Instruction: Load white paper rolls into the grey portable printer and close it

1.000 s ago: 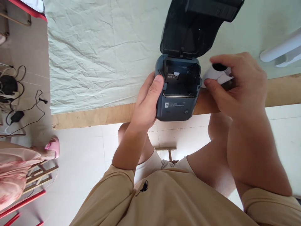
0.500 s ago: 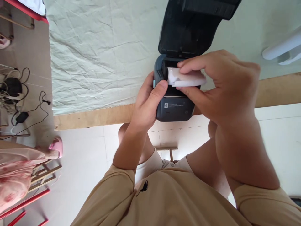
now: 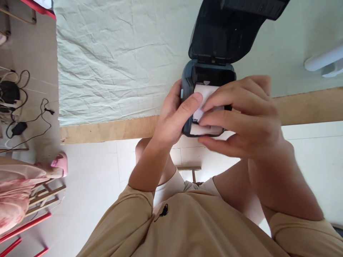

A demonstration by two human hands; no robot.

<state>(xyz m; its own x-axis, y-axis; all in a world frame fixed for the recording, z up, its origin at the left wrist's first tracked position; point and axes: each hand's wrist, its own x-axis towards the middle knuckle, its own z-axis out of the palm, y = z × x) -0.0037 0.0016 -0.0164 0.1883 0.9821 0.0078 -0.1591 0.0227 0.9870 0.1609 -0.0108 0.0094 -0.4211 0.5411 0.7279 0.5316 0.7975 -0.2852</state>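
A dark label printer sits at the table's front edge with its black lid swung up and back. Inside the compartment lies a white paper roll, and a strip of its paper reaches over the printer's front part. My left hand is wrapped round the printer's left side, its thumb on the roll's left end. Over the compartment is my right hand, fingers apart, their tips touching the white paper. The fingers hide the right part of the roll.
Pale green cloth covers the table, whose wooden edge runs along the front. White rolled material lies at the far right. Cables and a person's foot in a pink shoe are on the left.
The roll now sits down in the compartment, and its paper extends toward the front. My right hand has let go of the roll and spread its fingers. The printer has shifted slightly right.
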